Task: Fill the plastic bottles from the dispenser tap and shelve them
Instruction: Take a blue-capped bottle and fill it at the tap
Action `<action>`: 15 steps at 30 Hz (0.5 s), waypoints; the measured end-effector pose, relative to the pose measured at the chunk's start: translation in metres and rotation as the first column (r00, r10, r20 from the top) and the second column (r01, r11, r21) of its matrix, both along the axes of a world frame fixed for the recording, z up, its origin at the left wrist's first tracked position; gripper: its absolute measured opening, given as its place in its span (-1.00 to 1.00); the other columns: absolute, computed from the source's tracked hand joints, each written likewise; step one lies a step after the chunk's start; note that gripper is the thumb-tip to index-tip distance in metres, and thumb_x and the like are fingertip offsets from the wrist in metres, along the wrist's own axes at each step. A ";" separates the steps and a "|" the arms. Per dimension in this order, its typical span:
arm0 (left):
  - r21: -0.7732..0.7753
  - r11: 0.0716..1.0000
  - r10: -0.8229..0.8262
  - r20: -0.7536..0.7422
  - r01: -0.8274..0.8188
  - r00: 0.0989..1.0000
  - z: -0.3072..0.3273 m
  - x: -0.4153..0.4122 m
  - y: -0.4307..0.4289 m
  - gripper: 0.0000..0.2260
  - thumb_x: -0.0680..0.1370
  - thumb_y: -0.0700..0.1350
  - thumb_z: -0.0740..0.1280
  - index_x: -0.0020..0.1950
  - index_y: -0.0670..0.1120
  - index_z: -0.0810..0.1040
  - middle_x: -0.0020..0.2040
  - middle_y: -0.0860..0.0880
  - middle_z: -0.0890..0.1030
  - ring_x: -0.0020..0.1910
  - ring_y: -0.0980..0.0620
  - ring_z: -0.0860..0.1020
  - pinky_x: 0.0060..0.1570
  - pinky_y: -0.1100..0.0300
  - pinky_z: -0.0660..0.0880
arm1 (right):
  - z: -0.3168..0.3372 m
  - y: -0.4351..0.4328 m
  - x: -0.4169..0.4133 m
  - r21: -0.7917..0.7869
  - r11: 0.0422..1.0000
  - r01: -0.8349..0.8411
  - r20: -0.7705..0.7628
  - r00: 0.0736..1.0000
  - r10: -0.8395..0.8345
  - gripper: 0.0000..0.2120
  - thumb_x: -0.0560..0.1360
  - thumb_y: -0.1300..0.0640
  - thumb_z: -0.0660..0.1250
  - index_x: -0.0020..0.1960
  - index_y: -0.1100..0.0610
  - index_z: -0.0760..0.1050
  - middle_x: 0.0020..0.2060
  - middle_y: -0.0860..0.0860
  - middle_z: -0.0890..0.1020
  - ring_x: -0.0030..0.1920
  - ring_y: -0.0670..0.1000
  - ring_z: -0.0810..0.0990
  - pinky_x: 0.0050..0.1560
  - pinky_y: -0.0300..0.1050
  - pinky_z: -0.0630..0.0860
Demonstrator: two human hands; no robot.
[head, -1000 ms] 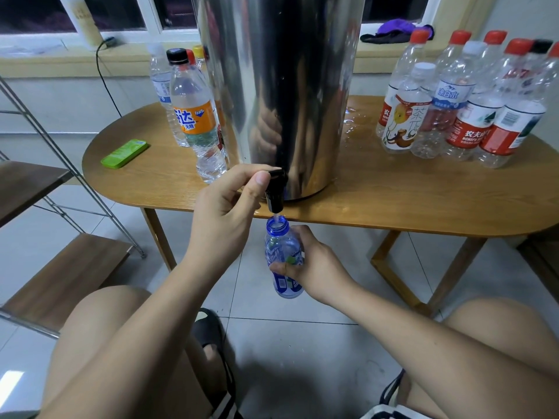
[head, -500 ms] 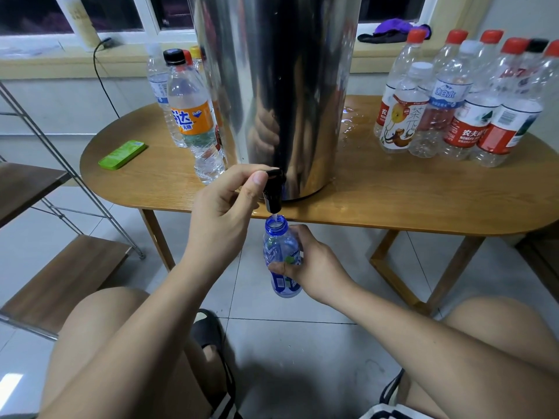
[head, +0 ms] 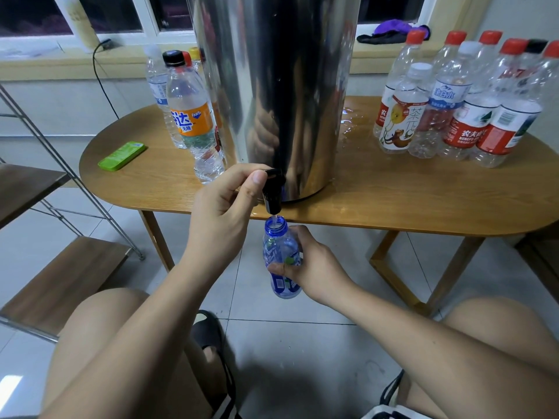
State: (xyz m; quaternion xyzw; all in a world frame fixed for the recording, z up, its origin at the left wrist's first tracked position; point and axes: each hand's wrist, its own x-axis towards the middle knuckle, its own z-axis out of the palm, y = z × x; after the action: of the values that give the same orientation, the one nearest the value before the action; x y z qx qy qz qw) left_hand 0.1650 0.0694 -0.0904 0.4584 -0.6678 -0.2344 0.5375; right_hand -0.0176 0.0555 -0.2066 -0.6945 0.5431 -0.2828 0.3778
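Nothing has shifted since the earlier frames: both hands keep their posts at the spout. Left hand (head: 220, 213), fingers curled, pinches the lever of the black plastic tap (head: 272, 192) between thumb and forefinger. Right hand (head: 311, 267) wraps the waist of a small blue bottle (head: 279, 258) of translucent ribbed plastic, held upright with its open neck directly under the tap. A thin stream (head: 273, 220) enters the mouth; the fill level is hard to read behind the label and fingers.

The tap projects from the base of a cylindrical polished-steel dispenser (head: 278, 86), its top cut off by the frame edge. It stands on an oval wood-grain table (head: 393, 201), wet and glossy beside the drum.

Right: a cluster of clear capped bottles (head: 462, 101), mostly red-capped, the outermost cropped. Left: an orange-labelled bottle (head: 193, 116) partly hides others behind it, with a flat green slab (head: 122, 155) nearby. A metal-framed wooden shelf (head: 60, 282) stands at far left, partly out of view.
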 end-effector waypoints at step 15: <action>-0.007 1.000 0.016 0.010 -0.016 1.000 0.003 -0.002 0.002 -0.78 0.79 -0.11 0.26 0.23 -0.08 0.71 -0.03 0.07 0.71 -0.04 0.18 0.64 -0.06 0.38 0.52 | 0.000 -0.001 0.000 0.006 1.000 -0.010 0.016 1.000 0.010 -0.29 0.52 -0.10 0.60 0.53 -0.06 0.31 0.39 -0.12 0.62 0.21 -0.13 0.56 0.11 -0.25 0.50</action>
State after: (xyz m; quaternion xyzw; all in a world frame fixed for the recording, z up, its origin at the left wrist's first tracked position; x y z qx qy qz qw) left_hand 0.1633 0.0710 -0.0876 0.4632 -0.6675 -0.2256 0.5375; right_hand -0.0174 0.0549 -0.2068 -0.6937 0.5375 -0.2848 0.3857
